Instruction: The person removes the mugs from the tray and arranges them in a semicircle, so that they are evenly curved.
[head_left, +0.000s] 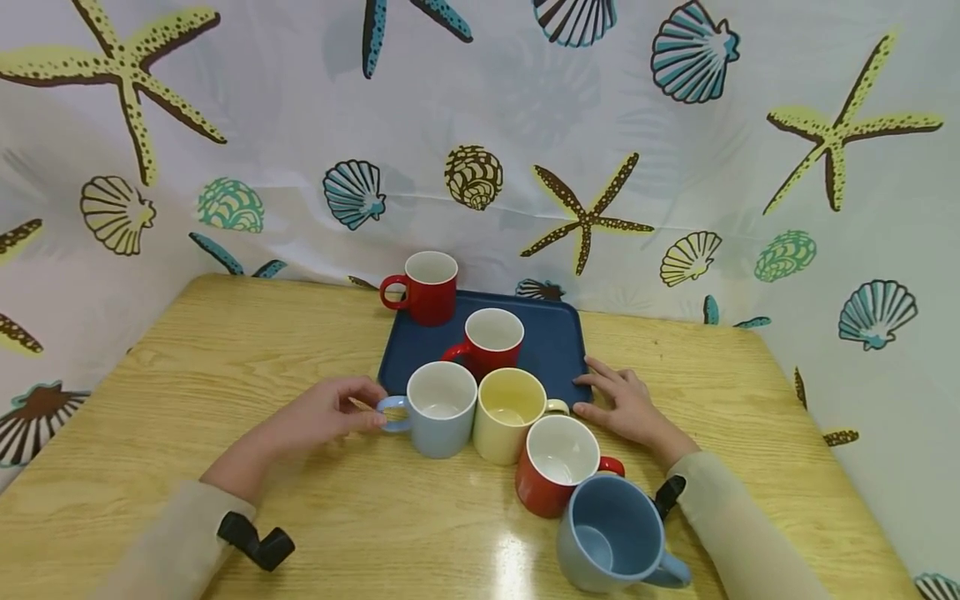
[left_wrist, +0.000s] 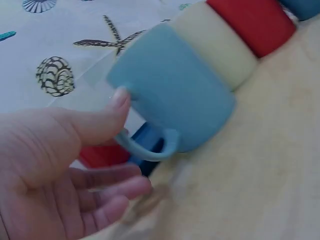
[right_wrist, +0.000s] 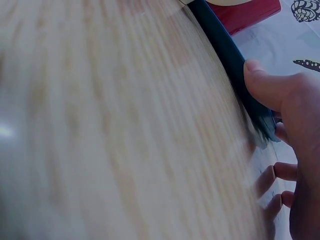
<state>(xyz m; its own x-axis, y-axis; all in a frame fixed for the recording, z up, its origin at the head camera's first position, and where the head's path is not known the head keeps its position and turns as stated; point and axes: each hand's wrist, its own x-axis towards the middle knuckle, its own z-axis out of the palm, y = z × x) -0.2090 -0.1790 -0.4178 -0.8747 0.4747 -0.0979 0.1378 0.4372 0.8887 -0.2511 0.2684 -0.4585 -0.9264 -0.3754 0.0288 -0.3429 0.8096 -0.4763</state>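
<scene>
My left hand [head_left: 341, 410] is at the handle of a light blue mug [head_left: 442, 421], thumb and index finger pinching it. In the left wrist view the thumb overlaps the handle top, and the other fingers hang loose below. My right hand [head_left: 621, 404] rests at the near right corner of the dark blue tray [head_left: 555, 333], fingers spread along its edge. Its thumb [right_wrist: 265, 87] touches the tray's side. Against the light blue mug stands a yellow mug [head_left: 498, 433], its handle close to the right thumb. Behind them a red mug [head_left: 491, 354] overlaps the tray.
Another red mug [head_left: 435, 296] stands at the tray's far left corner. Nearer me, a red mug [head_left: 543, 483] and a darker blue mug [head_left: 607, 550] continue the row toward the right forearm. A patterned cloth [head_left: 450, 100] hangs behind the wooden table [head_left: 300, 333].
</scene>
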